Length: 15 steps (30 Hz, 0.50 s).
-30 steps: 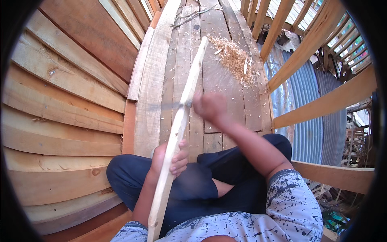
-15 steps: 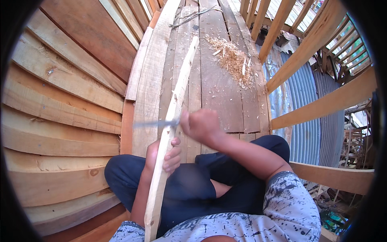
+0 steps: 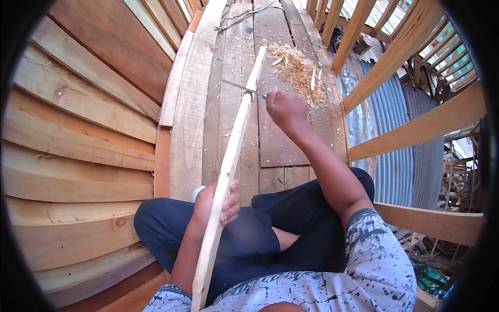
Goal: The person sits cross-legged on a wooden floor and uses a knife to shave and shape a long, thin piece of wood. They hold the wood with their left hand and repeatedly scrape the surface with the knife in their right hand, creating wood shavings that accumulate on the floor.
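A long pale wooden pole (image 3: 233, 151) slants from my torso up and away over the plank floor. My left hand (image 3: 228, 203) is wrapped round it from beneath, near my lap. Further along the pole, my right hand (image 3: 287, 108) is closed on the handle of a knife (image 3: 236, 85). The thin dark blade lies across the pole toward its far end and points left. Most of the handle is hidden in my fist.
A heap of wood shavings (image 3: 299, 73) lies beyond my right hand on the plank floor (image 3: 280, 140). Dry twigs (image 3: 244, 20) are at the far end. A board wall (image 3: 78, 177) rises on the left. Wooden railing (image 3: 416, 130) and corrugated metal sheets (image 3: 387, 119) are on the right.
My right hand and the knife have moved away from me along the pole, toward its far end. The pole's far end has swung slightly right. My left hand has shifted a little right, still gripping.
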### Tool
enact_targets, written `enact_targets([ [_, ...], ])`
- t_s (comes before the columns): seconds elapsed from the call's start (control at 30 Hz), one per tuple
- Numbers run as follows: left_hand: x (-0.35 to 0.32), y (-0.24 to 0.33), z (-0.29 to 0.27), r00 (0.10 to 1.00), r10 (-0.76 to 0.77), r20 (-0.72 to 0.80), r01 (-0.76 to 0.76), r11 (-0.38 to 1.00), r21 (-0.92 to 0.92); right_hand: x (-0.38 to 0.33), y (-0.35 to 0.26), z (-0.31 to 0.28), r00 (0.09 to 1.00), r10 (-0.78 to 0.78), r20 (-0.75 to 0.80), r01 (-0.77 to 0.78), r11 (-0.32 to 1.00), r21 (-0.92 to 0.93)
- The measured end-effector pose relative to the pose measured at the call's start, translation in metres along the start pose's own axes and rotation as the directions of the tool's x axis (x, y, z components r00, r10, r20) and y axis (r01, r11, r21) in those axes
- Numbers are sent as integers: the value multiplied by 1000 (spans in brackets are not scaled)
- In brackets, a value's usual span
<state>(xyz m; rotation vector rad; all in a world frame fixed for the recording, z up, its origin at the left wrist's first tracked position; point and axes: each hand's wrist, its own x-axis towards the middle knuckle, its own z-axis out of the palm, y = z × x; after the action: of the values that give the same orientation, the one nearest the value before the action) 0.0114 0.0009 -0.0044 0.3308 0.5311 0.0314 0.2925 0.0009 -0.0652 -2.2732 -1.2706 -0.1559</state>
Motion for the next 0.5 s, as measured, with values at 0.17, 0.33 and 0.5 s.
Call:
enact_targets([
  [0.17,-2,4,-9,999,16,-33,-18,999,-48,-62,-75,-32,962,-221,158,205,973,107],
  [0.33,-2,6,-2,1000,-2,-28,-2,993,-119,-17,-24,-4,974,-226,16,219,956,195],
  [0.5,-7,8,-13,1000,19,9,-17,989,-148,-57,-74,-28,959,-248,135,232,964,128],
])
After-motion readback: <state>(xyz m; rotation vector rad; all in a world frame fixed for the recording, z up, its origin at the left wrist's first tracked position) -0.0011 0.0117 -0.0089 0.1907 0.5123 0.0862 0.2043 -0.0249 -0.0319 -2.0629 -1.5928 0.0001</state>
